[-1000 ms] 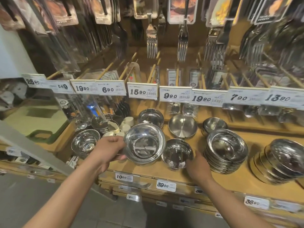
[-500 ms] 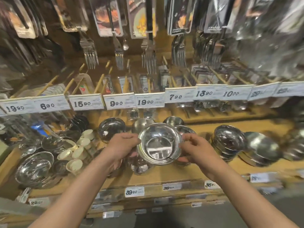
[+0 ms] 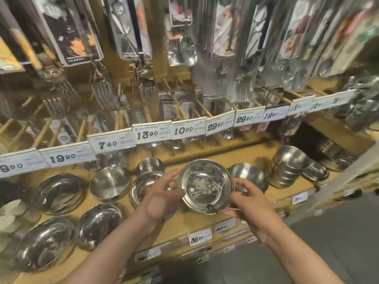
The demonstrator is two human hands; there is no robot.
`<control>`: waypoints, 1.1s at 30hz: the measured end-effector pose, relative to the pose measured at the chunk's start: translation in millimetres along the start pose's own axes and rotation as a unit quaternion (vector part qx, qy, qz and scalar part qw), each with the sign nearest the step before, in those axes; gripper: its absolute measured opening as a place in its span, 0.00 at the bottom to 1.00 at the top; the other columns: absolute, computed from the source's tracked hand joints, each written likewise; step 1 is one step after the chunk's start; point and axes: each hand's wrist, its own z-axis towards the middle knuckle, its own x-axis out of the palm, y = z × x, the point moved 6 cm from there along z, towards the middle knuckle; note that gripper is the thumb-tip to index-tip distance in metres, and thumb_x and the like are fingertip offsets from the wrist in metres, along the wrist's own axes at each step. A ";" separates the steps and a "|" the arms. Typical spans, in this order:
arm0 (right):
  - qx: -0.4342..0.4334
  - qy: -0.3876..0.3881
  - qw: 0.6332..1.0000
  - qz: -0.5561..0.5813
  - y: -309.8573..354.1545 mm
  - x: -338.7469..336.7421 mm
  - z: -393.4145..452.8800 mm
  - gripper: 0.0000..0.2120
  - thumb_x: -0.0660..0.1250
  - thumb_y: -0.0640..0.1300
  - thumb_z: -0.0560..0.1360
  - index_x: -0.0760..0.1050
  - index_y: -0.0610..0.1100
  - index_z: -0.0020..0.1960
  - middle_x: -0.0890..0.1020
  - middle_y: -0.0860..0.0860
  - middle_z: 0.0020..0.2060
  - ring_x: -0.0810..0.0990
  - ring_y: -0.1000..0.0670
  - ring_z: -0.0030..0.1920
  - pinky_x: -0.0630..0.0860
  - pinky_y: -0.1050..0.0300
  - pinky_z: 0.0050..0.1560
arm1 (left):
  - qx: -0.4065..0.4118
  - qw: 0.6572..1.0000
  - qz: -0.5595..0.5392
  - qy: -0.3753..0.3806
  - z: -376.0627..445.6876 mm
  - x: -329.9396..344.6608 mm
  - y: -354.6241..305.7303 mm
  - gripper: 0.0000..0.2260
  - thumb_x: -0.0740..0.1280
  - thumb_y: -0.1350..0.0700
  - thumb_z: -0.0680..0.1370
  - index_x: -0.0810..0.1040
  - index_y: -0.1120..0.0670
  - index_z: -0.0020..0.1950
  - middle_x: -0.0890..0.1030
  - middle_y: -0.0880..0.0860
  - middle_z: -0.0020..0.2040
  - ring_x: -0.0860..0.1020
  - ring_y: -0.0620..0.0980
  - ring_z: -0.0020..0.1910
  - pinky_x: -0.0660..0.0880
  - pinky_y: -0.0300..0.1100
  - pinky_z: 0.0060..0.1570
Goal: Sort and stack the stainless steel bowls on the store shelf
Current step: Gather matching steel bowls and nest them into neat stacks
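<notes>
A shiny steel bowl (image 3: 206, 186) is held in the air above the wooden shelf (image 3: 190, 222), mouth facing me. My left hand (image 3: 162, 198) grips its left rim and my right hand (image 3: 249, 203) grips its right rim. Just right of it a single bowl (image 3: 251, 174) sits on the shelf, and further right stands a tall stack of bowls (image 3: 287, 167). Behind my left hand lie a stack of shallow bowls (image 3: 140, 186) and a small bowl (image 3: 149, 166). More loose bowls lie to the left, one of them a flat-bottomed bowl (image 3: 110, 183).
Price tags (image 3: 147, 134) line a rail above the bowls. Packaged forks and spoons (image 3: 102, 87) hang overhead. A low stack of plates (image 3: 314, 171) lies at the far right. White cups (image 3: 10, 214) sit at the left edge. The grey floor (image 3: 328, 242) lies below.
My view has swung right along the shelf. Both hands carried the bowl rightward; my right hand came off a shelf bowl and took the held bowl's rim.
</notes>
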 end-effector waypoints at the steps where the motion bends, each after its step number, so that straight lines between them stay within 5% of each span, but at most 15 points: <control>1: 0.006 -0.004 1.000 0.004 4.3 -14.1 3.2 0.17 0.68 0.30 0.76 0.76 0.44 0.62 0.88 0.44 0.45 0.88 0.44 0.45 0.84 0.56 0.39 | 0.002 1.000 0.006 0.010 7.5 13.5 -3.5 0.21 0.72 0.63 0.75 0.81 0.43 0.63 0.86 0.59 0.49 0.84 0.63 0.48 0.79 0.61 0.53; 7: 0.029 0.019 0.999 -0.033 36.7 -57.0 34.8 0.13 0.71 0.36 0.77 0.76 0.42 0.60 0.88 0.43 0.44 0.87 0.46 0.42 0.85 0.55 0.39 | -0.051 0.991 0.046 -0.115 49.9 43.3 -13.5 0.18 0.77 0.61 0.70 0.81 0.49 0.57 0.87 0.55 0.43 0.85 0.55 0.37 0.82 0.53 0.46; 11: 0.032 0.044 0.998 -0.028 48.6 -53.7 55.2 0.11 0.71 0.34 0.76 0.73 0.38 0.56 0.83 0.39 0.43 0.85 0.49 0.33 0.81 0.60 0.29 | -0.050 0.982 0.048 -0.176 51.3 38.8 -16.8 0.17 0.73 0.55 0.65 0.85 0.54 0.53 0.87 0.56 0.39 0.80 0.52 0.34 0.75 0.48 0.41; 16: 0.034 0.121 0.990 -0.060 43.5 -18.4 70.0 0.16 0.74 0.35 0.74 0.73 0.36 0.59 0.86 0.40 0.47 0.88 0.43 0.43 0.84 0.50 0.44 | -0.032 0.966 0.014 -0.258 28.4 6.3 -7.8 0.09 0.71 0.64 0.75 0.87 0.53 0.51 0.88 0.56 0.41 0.83 0.47 0.33 0.78 0.36 0.29; 22: 0.021 0.162 0.981 -0.105 30.4 52.6 80.2 0.14 0.71 0.32 0.76 0.73 0.40 0.59 0.86 0.39 0.45 0.88 0.43 0.40 0.85 0.49 0.43 | -0.045 0.918 0.013 -0.393 -10.2 -49.5 0.1 0.04 0.72 0.63 0.74 0.86 0.59 0.47 0.86 0.58 0.38 0.79 0.49 0.33 0.77 0.39 0.32; 26: 0.025 0.179 0.972 -0.153 17.3 95.9 86.4 0.15 0.69 0.32 0.76 0.73 0.42 0.61 0.85 0.41 0.48 0.88 0.46 0.43 0.85 0.55 0.42 | -0.041 0.909 0.036 -0.413 -29.6 -80.9 6.5 0.05 0.71 0.64 0.75 0.84 0.59 0.39 0.83 0.59 0.38 0.77 0.50 0.32 0.76 0.42 0.33; 33: 0.005 0.162 0.956 -0.245 -13.8 140.5 103.1 0.12 0.70 0.35 0.76 0.78 0.46 0.58 0.84 0.44 0.51 0.86 0.48 0.46 0.82 0.64 0.35 | -0.087 0.898 0.026 -0.430 -35.2 -126.0 44.2 0.06 0.69 0.65 0.78 0.84 0.64 0.43 0.85 0.66 0.44 0.79 0.51 0.32 0.79 0.45 0.40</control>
